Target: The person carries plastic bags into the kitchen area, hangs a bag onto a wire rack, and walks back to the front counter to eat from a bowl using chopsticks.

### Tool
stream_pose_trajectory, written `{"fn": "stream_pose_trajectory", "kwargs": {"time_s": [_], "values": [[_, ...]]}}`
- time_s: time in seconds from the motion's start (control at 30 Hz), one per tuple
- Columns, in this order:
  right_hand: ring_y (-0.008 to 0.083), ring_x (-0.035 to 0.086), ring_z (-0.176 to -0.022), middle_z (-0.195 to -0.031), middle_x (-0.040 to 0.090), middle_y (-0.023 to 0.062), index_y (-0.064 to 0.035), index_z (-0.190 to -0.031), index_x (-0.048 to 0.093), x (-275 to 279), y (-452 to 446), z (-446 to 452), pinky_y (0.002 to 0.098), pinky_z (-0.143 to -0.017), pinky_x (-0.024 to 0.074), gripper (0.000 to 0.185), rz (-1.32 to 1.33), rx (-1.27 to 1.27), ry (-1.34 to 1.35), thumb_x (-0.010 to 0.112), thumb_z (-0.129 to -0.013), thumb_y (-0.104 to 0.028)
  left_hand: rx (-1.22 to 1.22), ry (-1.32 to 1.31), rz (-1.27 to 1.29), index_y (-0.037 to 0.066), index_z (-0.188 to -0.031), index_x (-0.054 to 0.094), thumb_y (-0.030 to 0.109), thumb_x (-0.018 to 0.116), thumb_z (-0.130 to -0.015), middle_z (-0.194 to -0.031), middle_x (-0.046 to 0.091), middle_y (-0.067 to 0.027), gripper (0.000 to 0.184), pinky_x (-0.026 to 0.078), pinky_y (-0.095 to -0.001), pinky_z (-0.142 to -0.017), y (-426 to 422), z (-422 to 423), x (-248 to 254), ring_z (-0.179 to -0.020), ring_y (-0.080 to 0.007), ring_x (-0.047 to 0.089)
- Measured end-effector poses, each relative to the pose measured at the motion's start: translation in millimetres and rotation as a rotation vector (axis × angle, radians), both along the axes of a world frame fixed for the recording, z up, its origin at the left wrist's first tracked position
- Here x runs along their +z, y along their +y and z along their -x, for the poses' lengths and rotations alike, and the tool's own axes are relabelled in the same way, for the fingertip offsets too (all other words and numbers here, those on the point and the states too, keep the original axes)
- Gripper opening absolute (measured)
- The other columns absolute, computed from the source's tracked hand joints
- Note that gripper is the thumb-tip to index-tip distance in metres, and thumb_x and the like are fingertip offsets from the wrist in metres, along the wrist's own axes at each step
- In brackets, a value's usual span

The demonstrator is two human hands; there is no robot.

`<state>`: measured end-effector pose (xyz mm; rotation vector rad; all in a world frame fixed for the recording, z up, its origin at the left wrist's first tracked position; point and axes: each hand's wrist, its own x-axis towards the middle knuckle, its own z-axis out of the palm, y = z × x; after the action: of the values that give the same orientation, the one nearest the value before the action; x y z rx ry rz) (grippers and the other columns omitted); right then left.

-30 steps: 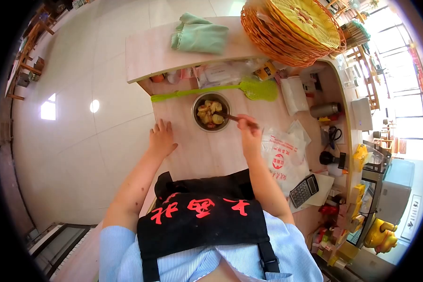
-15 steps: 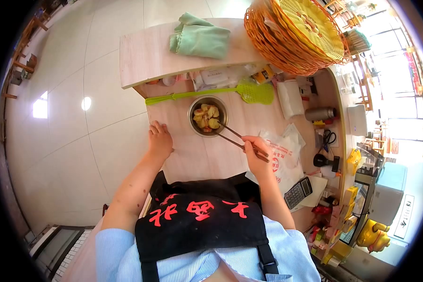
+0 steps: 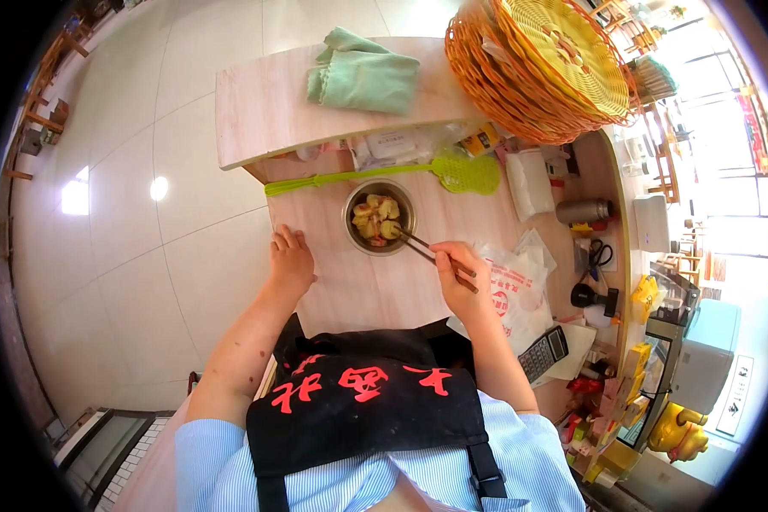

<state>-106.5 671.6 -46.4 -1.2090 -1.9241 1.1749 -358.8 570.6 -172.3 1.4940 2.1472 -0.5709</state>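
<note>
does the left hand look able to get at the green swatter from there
Probably yes: the left hand looks free, and only bare counter shows between it and the green swatter's handle.

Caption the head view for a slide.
Right hand holds chopsticks to food in a metal bowl; left hand rests on counter.

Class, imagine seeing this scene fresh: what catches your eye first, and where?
Probably the stacked orange and yellow wicker baskets, on the raised ledge at the far right. Then the right hand, holding chopsticks to the food in a metal bowl, and the bright green fly swatter just beyond.
</note>
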Motion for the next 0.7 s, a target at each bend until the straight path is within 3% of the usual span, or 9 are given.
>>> {"fn": "stream_pose_trajectory", "kwargs": {"time_s": [0.23,0.63,0.7], "values": [[0.0171,0.059,-0.069,-0.091,0.061,0.0114,-0.0012,-0.092,0.063,-14,-4,10,0.0238,-0.059,0.0473,0.009,-0.103,0.121,-0.067,0.058,-0.084,-0.001,0.001,-0.007,-0.026,-0.007,-0.136,0.026,0.039,0.079,-0.063,-0.140,0.020,-0.0327,0.101,0.026,-0.0471,-0.105,-1,0,2,-0.127,-0.0475,0.027],[0.0154,0.061,-0.075,-0.089,0.061,0.0106,-0.0006,-0.090,0.062,-13,12,6,0.0239,-0.061,0.0479,0.007,-0.096,0.042,0.069,0.058,-0.084,0.001,0.001,-0.018,-0.068,-0.006,-0.135,0.028,0.038,0.079,-0.062,-0.140,0.021,-0.0322,0.100,0.028,-0.0464,-0.104,-4,0,0,-0.127,-0.0466,0.028],[0.0150,0.061,-0.073,-0.087,0.061,0.0101,-0.0009,-0.089,0.062,-11,15,5,0.0236,-0.061,0.0479,0.007,-0.117,0.087,-0.037,0.058,-0.084,0.001,-0.002,-0.020,-0.073,-0.006,-0.135,0.028,0.038,0.079,-0.062,-0.140,0.021,-0.0323,0.100,0.028,-0.0466,-0.104,-4,1,0,-0.127,-0.0468,0.028]]}}
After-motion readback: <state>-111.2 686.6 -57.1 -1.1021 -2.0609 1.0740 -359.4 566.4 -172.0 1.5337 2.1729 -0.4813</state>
